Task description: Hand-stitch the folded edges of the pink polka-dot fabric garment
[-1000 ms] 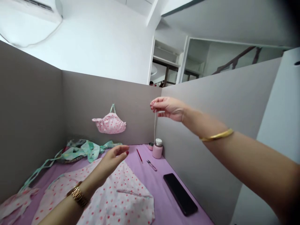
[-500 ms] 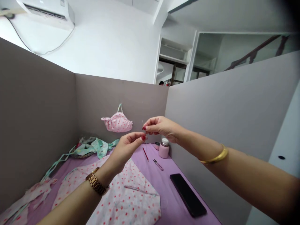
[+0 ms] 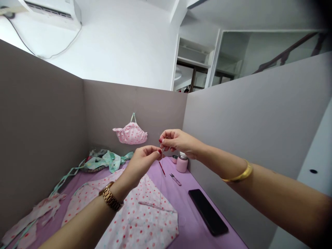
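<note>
Well, both hands are raised above the surface, their fingertips almost meeting. The right hand point(image 3: 178, 141) is closed in a pinch on a fine needle point(image 3: 163, 149), and the left hand point(image 3: 141, 160) pinches in at the same spot, though exactly where each grip falls is too small to tell. A thin pale thread point(image 3: 161, 183) hangs from the pinch and drops straight down past the left hand.

Below and just beyond the right hand stands a pink bottle point(image 3: 182, 163) with a silver cap, closed, so its contents are hidden. A small round pink-and-metal container point(image 3: 174, 159) sits just beside it, its contents also hidden. Under the fingertips lie a red-handled tool point(image 3: 162, 168) and thread snips point(image 3: 175, 179), with a black smartphone point(image 3: 208, 212) further down on the right-hand side. Beneath the left forearm spreads pink polka-dot fabric point(image 3: 137, 214) on the lilac surface point(image 3: 186, 214). Far beyond the left hand, teal print fabric point(image 3: 111, 162) trails from a shallow round tray point(image 3: 92, 169), and a pink polka-dot mask point(image 3: 130, 134) hangs on the grey partition point(image 3: 129, 107)
</note>
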`<state>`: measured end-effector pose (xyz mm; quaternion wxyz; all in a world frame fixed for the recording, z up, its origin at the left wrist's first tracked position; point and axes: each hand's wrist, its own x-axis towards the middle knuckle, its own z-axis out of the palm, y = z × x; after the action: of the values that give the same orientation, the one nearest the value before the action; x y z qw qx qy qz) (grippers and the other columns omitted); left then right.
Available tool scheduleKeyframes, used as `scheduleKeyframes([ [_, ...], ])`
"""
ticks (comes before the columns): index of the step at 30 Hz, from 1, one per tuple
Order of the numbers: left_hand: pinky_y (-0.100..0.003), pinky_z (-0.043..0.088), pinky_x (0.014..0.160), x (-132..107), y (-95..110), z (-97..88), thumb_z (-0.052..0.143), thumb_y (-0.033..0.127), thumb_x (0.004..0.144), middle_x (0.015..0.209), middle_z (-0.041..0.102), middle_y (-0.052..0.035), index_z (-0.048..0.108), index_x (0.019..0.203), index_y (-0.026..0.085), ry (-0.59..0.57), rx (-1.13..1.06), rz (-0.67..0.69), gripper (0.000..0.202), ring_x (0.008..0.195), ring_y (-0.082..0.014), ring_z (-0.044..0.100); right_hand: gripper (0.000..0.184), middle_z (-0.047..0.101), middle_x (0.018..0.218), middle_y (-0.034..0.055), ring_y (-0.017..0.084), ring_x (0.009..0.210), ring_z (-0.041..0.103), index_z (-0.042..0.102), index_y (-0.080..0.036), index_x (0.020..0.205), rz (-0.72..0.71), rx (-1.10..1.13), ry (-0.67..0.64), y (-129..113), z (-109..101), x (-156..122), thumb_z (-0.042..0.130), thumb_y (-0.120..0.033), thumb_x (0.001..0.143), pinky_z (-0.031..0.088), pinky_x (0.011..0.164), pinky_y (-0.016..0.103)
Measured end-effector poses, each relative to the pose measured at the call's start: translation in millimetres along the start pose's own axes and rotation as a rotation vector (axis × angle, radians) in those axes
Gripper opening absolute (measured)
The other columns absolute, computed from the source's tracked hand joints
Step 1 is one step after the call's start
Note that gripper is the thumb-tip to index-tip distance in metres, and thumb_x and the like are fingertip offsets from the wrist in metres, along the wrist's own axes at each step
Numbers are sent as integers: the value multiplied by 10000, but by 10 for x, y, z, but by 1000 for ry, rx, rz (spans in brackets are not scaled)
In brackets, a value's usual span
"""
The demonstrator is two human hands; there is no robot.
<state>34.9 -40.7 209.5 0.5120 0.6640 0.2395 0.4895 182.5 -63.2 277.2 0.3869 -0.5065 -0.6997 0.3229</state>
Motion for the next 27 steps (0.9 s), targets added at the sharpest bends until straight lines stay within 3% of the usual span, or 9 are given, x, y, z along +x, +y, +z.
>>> scheduleKeyframes([
  [7, -281, 403, 763, 26, -55, -21, 625, 322, 734, 767, 671, -50, 660, 773, 148, -36, -74, -28, 181, 748, -148, 578, 69, 588, 650, -3, 58, 557, 502, 531, -158, 743, 25, -16, 1, -8, 17, -3, 525, -171, 811, 351, 489, 147],
  [12, -257, 392, 723, 27, -74, -12, 628, 281, 734, 708, 644, -28, 647, 722, 143, 19, -85, -5, 139, 698, -123, 553, 61, 591, 665, 1, 61, 543, 507, 510, -163, 751, 30, -16, 1, 15, 29, 0, 521, -156, 811, 349, 467, 145],
  [16, -249, 385, 739, 15, -108, -37, 618, 254, 740, 734, 646, -28, 628, 735, 151, 31, -150, -64, 103, 731, -119, 556, 95, 581, 619, -13, 65, 510, 510, 462, -175, 757, 28, 18, 0, 40, 28, 1, 479, -184, 849, 342, 444, 144],
  [22, -206, 404, 645, 1, -92, -49, 596, 219, 751, 886, 613, -7, 595, 802, 163, -86, -622, -203, 76, 708, -76, 533, 114, 479, 497, -58, 42, 427, 416, 461, -166, 730, 13, 99, -16, 127, 95, 16, 469, -113, 830, 317, 420, 135],
  [25, -187, 389, 572, -33, -35, -56, 556, 216, 756, 730, 589, 14, 563, 783, 167, -174, -783, -268, 57, 590, -59, 498, 135, 466, 492, -60, 44, 429, 418, 472, -157, 698, -15, 119, 25, 154, 145, 34, 478, -82, 810, 333, 430, 144],
  [27, -182, 313, 465, -76, -12, -84, 522, 299, 788, 526, 469, 54, 543, 766, 183, -249, -755, -274, 119, 448, -53, 379, 153, 473, 485, -56, 46, 421, 424, 482, -152, 680, -17, 121, 92, 127, 123, 52, 482, -45, 789, 342, 435, 155],
])
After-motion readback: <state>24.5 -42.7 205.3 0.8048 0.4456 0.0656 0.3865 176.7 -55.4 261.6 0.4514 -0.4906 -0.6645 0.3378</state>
